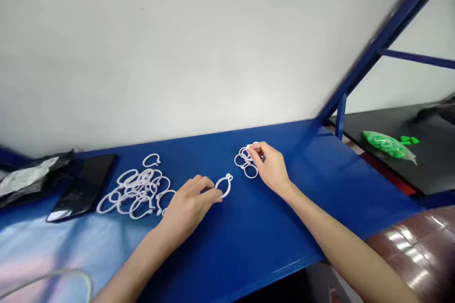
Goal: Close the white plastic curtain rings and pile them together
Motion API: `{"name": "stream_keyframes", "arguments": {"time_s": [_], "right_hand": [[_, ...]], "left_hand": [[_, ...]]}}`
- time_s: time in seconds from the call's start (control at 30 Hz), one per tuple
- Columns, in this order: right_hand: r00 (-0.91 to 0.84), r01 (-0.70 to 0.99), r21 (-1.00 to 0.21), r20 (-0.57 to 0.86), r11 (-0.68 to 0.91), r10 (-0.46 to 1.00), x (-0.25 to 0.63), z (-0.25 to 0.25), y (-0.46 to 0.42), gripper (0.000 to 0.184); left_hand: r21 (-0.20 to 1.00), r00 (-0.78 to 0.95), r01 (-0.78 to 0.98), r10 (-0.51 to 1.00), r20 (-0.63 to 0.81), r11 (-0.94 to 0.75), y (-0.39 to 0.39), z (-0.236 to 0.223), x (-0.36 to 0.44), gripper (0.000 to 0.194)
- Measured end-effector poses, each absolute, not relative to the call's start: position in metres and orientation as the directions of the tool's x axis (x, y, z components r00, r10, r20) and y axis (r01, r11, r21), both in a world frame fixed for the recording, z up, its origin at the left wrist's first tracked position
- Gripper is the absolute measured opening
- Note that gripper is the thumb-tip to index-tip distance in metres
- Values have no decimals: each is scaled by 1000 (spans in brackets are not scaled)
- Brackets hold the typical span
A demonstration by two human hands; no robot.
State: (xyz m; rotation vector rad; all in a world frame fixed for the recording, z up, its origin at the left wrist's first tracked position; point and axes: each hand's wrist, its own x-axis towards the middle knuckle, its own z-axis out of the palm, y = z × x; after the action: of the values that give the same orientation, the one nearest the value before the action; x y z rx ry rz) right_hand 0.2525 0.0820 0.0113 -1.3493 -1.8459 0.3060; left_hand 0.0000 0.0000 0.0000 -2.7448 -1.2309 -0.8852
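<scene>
The left hand [190,206] rests on the blue counter [249,236] and pinches one white ring [225,185] at its lower edge with the fingertips; the ring lies flat on the counter, just beside the fingers. To the left of this hand is a loose pile of rings [137,191], many overlapping; one separate ring [151,160] lies behind the pile. The right hand [272,168] is a bit farther, its fingers closed around a small bunch of rings [246,162] which touches the counter. At the far left lies a dark tablet [83,187] and beside it a plastic bag [26,177]. Far right, on a black shelf [426,161], lies a green bag [387,144]; behind everything stands a white wall [177,47].
</scene>
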Motion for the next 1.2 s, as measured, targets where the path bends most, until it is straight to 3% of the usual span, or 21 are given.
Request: {"name": "stream_keyframes", "arguments": {"time_s": [0.1,0.2,0.27,0.37,0.47,0.6,0.73,0.83,0.9,1.07,1.2], "right_hand": [[-126,847,-406,475,343,871,261,13,86,11],[-199,876,-311,464,369,863,258,13,82,9],[-271,805,-378,451,458,850,250,13,72,10],[-388,600,-612,341,515,856,232,12,52,14],[-451,445,-812,160,377,878,217,9,35,19],[-460,335,-914,52,227,886,210,6,29,15],[-434,280,-941,54,192,899,214,7,33,13],[-428,246,-951,69,189,901,216,8,35,13],[-440,229,-954,75,192,895,216,8,34,14],[-483,284,-906,148,314,863,215,6,30,15],[-537,335,-821,237,462,809,216,5,29,15]], "left_hand": [[194,513,726,708,486,-659,2,1,1,16],[196,493,745,724,483,-638,3,1,1,16],[199,482,751,729,485,-629,3,1,0,15],[160,499,752,712,494,-639,1,0,2,14],[76,560,733,664,496,-676,-1,-1,8,18],[39,609,698,621,493,-715,-5,-3,14,17],[174,513,713,674,532,-680,-6,-3,15,11],[353,272,767,769,578,-537,-5,-1,13,11],[476,152,760,833,532,-443,-3,2,13,9],[673,199,624,914,354,-396,0,4,13,8],[715,236,567,912,335,-409,-1,2,12,12]]}}
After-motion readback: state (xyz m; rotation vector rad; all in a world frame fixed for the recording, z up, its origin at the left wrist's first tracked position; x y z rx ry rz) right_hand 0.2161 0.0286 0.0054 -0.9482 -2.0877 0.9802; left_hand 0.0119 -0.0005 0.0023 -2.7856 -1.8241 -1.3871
